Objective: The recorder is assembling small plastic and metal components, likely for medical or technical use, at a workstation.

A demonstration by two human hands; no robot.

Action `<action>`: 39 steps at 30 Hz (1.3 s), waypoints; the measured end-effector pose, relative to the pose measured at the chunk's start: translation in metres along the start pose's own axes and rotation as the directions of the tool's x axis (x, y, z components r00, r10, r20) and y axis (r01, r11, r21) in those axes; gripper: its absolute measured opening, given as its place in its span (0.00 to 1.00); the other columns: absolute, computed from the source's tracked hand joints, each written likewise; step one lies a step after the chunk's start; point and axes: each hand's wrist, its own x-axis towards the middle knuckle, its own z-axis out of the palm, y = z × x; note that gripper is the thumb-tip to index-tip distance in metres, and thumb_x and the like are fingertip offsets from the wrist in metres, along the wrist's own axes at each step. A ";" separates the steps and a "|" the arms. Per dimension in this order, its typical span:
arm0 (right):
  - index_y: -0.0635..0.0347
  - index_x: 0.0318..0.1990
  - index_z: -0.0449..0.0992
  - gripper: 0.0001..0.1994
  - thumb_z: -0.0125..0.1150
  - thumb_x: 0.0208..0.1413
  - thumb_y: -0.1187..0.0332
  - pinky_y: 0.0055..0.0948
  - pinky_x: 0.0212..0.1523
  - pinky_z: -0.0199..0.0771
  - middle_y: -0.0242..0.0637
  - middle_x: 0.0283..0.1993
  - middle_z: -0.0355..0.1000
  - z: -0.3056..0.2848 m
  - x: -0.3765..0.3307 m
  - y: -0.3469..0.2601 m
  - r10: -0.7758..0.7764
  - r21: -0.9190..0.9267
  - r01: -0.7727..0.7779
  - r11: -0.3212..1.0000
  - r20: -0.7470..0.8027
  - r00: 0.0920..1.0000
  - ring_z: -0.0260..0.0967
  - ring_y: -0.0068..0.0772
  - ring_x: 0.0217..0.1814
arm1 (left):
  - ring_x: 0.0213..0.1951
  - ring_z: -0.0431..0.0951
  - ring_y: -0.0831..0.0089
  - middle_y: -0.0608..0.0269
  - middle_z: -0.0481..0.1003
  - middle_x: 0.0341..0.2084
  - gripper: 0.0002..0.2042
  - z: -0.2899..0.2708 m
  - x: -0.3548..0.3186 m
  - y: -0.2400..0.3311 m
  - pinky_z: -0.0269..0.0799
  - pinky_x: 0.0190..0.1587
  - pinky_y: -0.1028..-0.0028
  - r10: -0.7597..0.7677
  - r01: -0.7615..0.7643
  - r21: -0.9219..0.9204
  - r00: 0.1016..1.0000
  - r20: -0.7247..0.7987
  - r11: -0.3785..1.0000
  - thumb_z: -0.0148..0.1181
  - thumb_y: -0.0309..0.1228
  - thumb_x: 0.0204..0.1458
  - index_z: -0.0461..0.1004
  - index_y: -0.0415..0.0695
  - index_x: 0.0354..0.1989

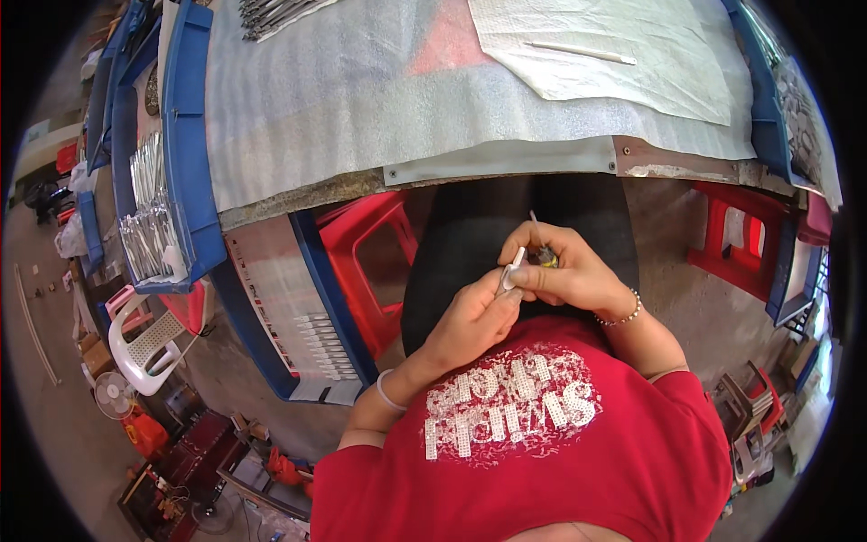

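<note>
Above my lap, in front of the table's edge, my left hand (477,314) is closed around the lower end of a small white stick-like piece (517,256). My right hand (573,269) meets it there, thumb and fingers pinched at the same piece. Within the curled right fingers shows a small yellow and dark object (547,257); its kind is mostly hidden. A thin pale tip (533,217) pokes up behind the right fingers. On the table, a slim white pen-like stick (582,52) lies on a white sheet (632,90).
Foam sheeting (343,117) covers the table. At left, a blue tray (191,135) holds many metallic pen-like parts (152,217); a lower blue tray (316,271) has several in a row (327,348). Red stools (361,262) stand beneath. Another blue bin (768,117) borders the right.
</note>
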 end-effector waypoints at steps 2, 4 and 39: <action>0.65 0.41 0.70 0.10 0.55 0.61 0.66 0.16 0.14 0.50 0.30 0.21 0.65 -0.004 -0.001 -0.003 0.189 0.219 -0.195 0.956 0.048 0.981 0.56 0.13 0.15 | 0.13 0.50 0.86 0.72 0.55 0.14 0.12 0.001 -0.001 0.003 0.49 0.15 0.85 -0.165 0.238 -0.455 0.967 0.194 0.858 0.39 0.34 0.65 0.67 0.39 0.41; 0.66 0.40 0.71 0.11 0.51 0.64 0.64 0.16 0.12 0.46 0.29 0.16 0.62 -0.002 0.002 0.000 0.179 0.230 -0.180 0.956 0.023 0.984 0.55 0.15 0.13 | 0.12 0.50 0.86 0.72 0.56 0.14 0.14 -0.003 0.000 0.010 0.49 0.15 0.85 -0.198 0.287 -0.508 0.954 0.223 0.812 0.38 0.37 0.65 0.67 0.38 0.41; 0.62 0.34 0.73 0.11 0.56 0.43 0.68 0.21 0.18 0.69 0.35 0.35 0.70 0.011 -0.011 -0.049 -0.249 -0.751 0.630 -0.195 0.660 0.709 0.70 0.24 0.28 | 0.10 0.61 0.81 0.69 0.68 0.18 0.15 -0.019 0.005 -0.007 0.51 0.09 0.82 -0.311 0.413 -0.675 0.910 0.275 0.611 0.40 0.39 0.64 0.69 0.46 0.50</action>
